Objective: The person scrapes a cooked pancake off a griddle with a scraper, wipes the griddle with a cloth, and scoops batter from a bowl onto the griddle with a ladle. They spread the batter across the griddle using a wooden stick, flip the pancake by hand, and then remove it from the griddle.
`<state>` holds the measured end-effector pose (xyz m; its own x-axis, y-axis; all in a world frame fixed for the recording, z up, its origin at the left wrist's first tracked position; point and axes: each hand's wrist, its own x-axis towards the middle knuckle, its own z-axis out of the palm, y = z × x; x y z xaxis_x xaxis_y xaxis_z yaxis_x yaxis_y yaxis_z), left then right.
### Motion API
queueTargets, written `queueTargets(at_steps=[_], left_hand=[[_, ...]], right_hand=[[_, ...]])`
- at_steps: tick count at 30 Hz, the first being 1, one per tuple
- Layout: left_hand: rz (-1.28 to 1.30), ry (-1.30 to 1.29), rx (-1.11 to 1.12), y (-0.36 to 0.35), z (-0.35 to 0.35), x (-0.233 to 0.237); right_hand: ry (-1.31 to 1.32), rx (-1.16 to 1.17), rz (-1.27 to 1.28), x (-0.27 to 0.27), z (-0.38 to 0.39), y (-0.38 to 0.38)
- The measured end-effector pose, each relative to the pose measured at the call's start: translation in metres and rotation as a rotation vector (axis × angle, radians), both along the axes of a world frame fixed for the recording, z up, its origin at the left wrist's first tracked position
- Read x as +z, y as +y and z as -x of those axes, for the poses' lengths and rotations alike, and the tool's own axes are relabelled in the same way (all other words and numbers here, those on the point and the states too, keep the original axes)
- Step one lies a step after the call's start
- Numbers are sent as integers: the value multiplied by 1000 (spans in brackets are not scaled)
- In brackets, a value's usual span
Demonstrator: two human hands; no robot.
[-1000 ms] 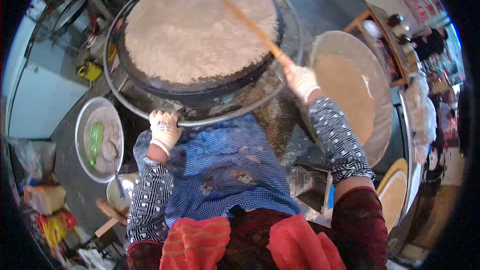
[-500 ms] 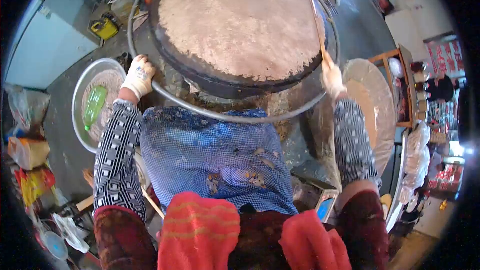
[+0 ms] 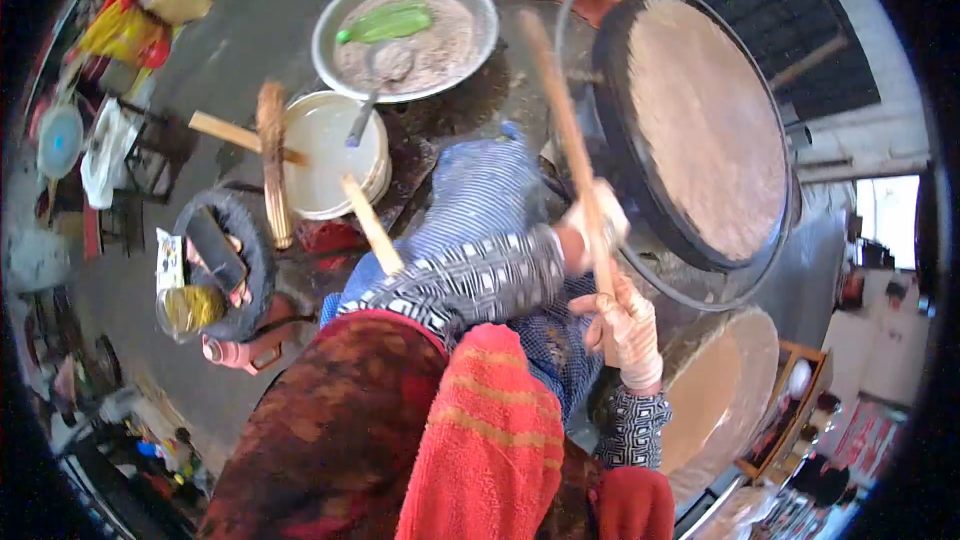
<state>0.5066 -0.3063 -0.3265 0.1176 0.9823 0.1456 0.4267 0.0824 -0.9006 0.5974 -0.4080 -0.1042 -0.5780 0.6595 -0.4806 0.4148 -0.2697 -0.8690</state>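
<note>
The griddle hems one side, bucket and basin the other; bare floor past the basin lies open.

The stick is pale orange-brown wood. The left hand and right hand wear off-white gloves, and the sleeve has a black-and-white geometric print. The apron is blue-and-white check, the scarf is red with orange stripes, and the jacket is a mottled dark red. The griddle is black under a beige flatbread, the basin is silver with a green bottle in it, and the bucket is white.
</note>
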Motion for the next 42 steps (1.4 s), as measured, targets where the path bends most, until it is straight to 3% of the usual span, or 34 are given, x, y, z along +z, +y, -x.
queueTargets(at_steps=[2,3,4,6,8,10,12,13,14,15,16,17,18,19,20,22,24,26,28,30,31,33,34,35,36,37,38,40,42], left_hand=[[-256,1328,310,-25,-67,3],[95,1775,-363,-127,-9,119],[99,1771,-369,-135,-9,114],[-15,2280,-443,-125,-21,106],[-220,2787,-480,-129,51,88],[-517,3284,-432,-143,84,77],[-919,3738,-252,-153,87,69],[-1196,3921,-74,-154,81,67],[-1555,4030,246,-151,65,62],[-2631,3592,719,-140,70,70],[-1737,3942,-118,-145,72,67],[-1563,3906,-171,-147,76,68],[-1362,4081,1,-150,74,66],[-957,3988,156,-169,79,71],[-1090,3820,1367,-154,101,56],[-1140,3933,889,-145,102,16],[-1135,3977,934,-145,100,25],[-1161,4021,981,-149,98,22],[-1299,3990,1040,-147,105,15],[-1512,3977,938,-144,100,23],[-1511,3942,1148,-144,97,22],[-1611,3799,1336,-146,79,52],[-1582,3779,1390,-149,71,75],[-1762,3762,1399,-152,66,97],[-1924,3782,1349,-152,67,118],[-1851,3826,1416,-155,73,134],[-1781,3875,1464,-159,86,148],[-1494,4075,1396,-169,126,172],[-1234,4397,1143,-187,177,194]], right_hand=[[-21,265,63,22,18,4],[-44,425,-30,26,26,5],[-141,515,61,33,33,4],[-17,658,51,19,50,-6],[122,494,835,37,91,-17],[527,694,-111,-14,123,-48],[485,485,581,15,151,-71],[534,445,373,3,160,-88],[562,371,152,-12,163,-100],[437,429,-65,-18,156,-96],[258,460,-262,-24,139,-89],[177,286,-497,-37,120,-92],[60,279,-566,-42,95,-85],[10,109,-734,-52,68,-88],[-39,-34,-906,-65,47,-88],[-288,-153,-964,-80,-7,-98],[-504,-314,-1082,-84,-62,-114],[-761,-462,-1024,-93,-114,-132],[-1141,-434,-707,-79,-150,-142],[-1198,-564,-736,-113,-205,-165],[-1212,-635,-702,-124,-222,-171],[-1204,-663,-580,-125,-233,-170],[-1174,-652,-640,-125,-227,-161],[-1042,-624,-681,-123,-217,-150],[-931,-687,-930,-149,-204,-148],[-840,-562,-816,-135,-185,-129],[-692,-607,-1045,-151,-163,-120],[-540,-500,-999,-142,-110,-92],[-372,-370,-1072,-132,-60,-70]])
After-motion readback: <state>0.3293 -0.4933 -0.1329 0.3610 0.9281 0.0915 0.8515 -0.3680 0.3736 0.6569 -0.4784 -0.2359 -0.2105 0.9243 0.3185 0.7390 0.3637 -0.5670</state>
